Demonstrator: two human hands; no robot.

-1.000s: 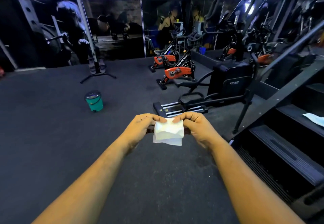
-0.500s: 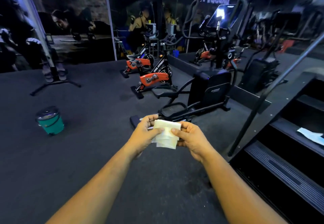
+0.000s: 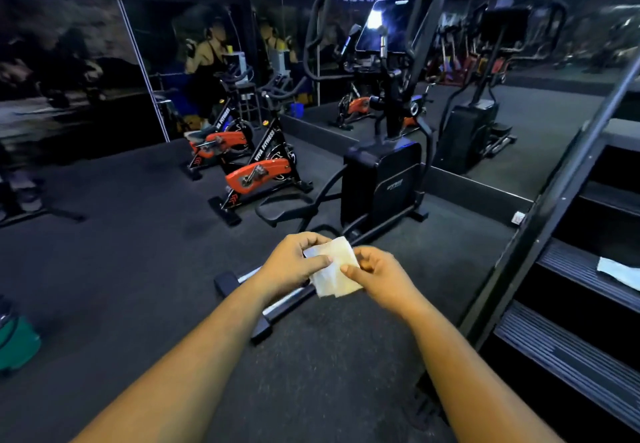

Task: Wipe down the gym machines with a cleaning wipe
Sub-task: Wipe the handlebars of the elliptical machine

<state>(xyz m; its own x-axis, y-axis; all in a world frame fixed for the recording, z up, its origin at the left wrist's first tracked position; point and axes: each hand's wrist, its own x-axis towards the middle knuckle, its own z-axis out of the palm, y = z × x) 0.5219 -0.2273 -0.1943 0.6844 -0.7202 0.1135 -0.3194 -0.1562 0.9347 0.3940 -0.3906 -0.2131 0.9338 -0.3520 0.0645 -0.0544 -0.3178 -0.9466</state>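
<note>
I held the folded wipe [image 3: 334,267] pinched between my left hand [image 3: 294,266] and right hand [image 3: 379,278], in front of the elliptical [image 3: 381,179]; by my reckoning, no machine was wiped yet.

White folded wipe [image 3: 334,267] in front of black elliptical [image 3: 381,179].

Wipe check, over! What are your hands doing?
Left hand and right hand both pinch the folded wipe. No machine touched yet. Elliptical straight ahead, nothing between.
</note>
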